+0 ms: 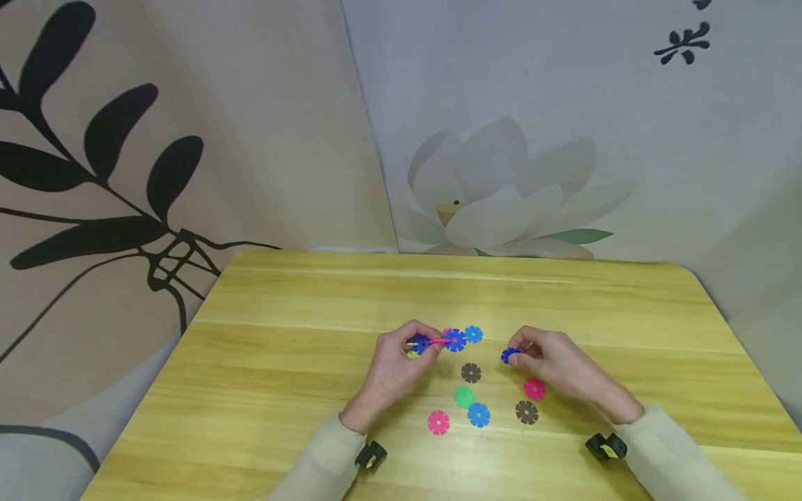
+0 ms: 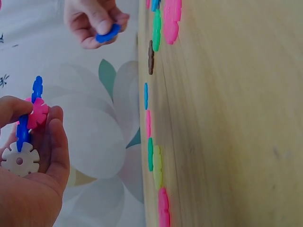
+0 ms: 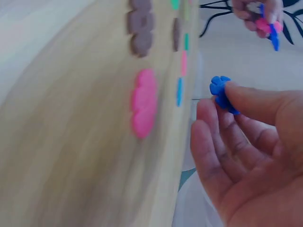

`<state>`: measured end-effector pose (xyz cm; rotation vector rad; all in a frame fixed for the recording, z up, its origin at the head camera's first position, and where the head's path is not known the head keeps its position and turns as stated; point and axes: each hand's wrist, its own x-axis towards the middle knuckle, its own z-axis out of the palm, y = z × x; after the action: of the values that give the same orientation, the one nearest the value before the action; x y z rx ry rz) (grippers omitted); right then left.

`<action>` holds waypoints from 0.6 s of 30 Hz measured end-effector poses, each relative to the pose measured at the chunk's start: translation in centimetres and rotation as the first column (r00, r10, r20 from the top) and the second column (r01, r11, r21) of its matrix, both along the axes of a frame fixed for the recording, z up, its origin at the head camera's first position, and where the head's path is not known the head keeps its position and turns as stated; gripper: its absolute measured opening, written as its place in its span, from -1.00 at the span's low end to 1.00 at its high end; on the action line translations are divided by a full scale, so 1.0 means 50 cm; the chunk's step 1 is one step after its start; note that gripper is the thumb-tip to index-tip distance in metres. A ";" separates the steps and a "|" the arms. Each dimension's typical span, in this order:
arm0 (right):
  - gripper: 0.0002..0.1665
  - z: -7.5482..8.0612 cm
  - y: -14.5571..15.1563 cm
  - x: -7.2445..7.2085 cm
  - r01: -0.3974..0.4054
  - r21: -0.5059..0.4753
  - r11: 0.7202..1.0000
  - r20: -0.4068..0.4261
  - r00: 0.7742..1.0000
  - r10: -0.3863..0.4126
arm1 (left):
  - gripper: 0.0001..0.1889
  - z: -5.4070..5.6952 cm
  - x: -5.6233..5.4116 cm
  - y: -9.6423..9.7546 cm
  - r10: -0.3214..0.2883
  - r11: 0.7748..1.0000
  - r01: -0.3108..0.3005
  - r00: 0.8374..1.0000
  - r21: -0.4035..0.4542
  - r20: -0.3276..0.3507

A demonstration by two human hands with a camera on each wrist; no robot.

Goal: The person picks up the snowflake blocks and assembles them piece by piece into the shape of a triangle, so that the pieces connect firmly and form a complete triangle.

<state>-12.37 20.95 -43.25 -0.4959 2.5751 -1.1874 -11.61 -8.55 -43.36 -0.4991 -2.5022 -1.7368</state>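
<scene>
My left hand (image 1: 401,362) grips a chain of notched snowflake discs. In the left wrist view a white disc (image 2: 20,161), a blue one, a pink disc (image 2: 38,113) and another blue disc (image 2: 37,88) are slotted together edge to edge. Across from it, my right hand (image 1: 554,358) pinches a single blue snowflake disc (image 3: 220,92) between thumb and fingers. Both hands are raised above the table, and the single disc is apart from the chain.
On the wooden table (image 1: 282,390) lie loose discs: light blue (image 1: 473,334), brown (image 1: 471,373), green (image 1: 464,397), pink (image 1: 438,422), blue (image 1: 479,415), another brown (image 1: 527,412) and another pink (image 1: 535,389). A patterned curtain (image 1: 263,125) hangs behind the table.
</scene>
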 end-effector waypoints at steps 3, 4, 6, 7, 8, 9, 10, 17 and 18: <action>-0.93 0.004 -0.002 0.003 0.025 -0.049 0.999 0.010 1.000 -0.025 | -0.91 -0.005 0.002 0.006 -0.004 1.000 0.004 1.000 0.000 0.003; -0.93 0.006 -0.004 0.003 0.027 -0.059 0.998 0.003 1.000 -0.026 | -0.91 -0.005 0.001 0.006 -0.005 1.000 0.005 1.000 0.001 0.002; -0.93 0.013 -0.009 0.004 0.038 -0.073 0.997 -0.001 0.999 -0.038 | -0.92 -0.005 0.001 0.007 -0.009 1.000 0.009 1.000 0.000 0.004; -0.93 0.016 -0.011 0.005 0.043 -0.080 0.996 -0.004 0.999 -0.043 | -0.92 -0.005 0.002 0.007 -0.012 1.000 0.012 1.000 0.000 0.008; -0.92 0.019 -0.013 0.006 0.043 -0.090 0.995 -0.008 0.999 -0.044 | -0.92 -0.004 0.002 0.008 -0.014 1.000 0.014 1.000 0.000 0.011; -0.91 0.022 -0.016 0.007 0.044 -0.099 0.994 -0.015 0.999 -0.046 | -0.92 -0.003 0.002 0.008 -0.015 1.000 0.015 1.000 -0.001 0.013; -0.90 0.025 -0.018 0.008 0.044 -0.108 0.993 -0.023 0.999 -0.047 | -0.93 -0.003 0.001 0.009 -0.015 1.000 0.015 1.000 0.000 0.014; -0.85 0.037 -0.035 0.013 0.061 -0.166 0.984 -0.007 0.998 -0.063 | -0.93 0.001 0.002 0.013 -0.013 1.000 0.013 1.000 -0.004 0.024; -0.85 0.038 -0.037 0.014 0.067 -0.166 0.984 -0.007 0.998 -0.069 | -0.93 0.000 0.002 0.013 -0.014 1.000 0.014 1.000 -0.002 0.025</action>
<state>-11.66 19.09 -41.36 -0.4541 2.5351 -1.4350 -11.53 -7.90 -43.35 -0.4992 -2.5238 -1.7563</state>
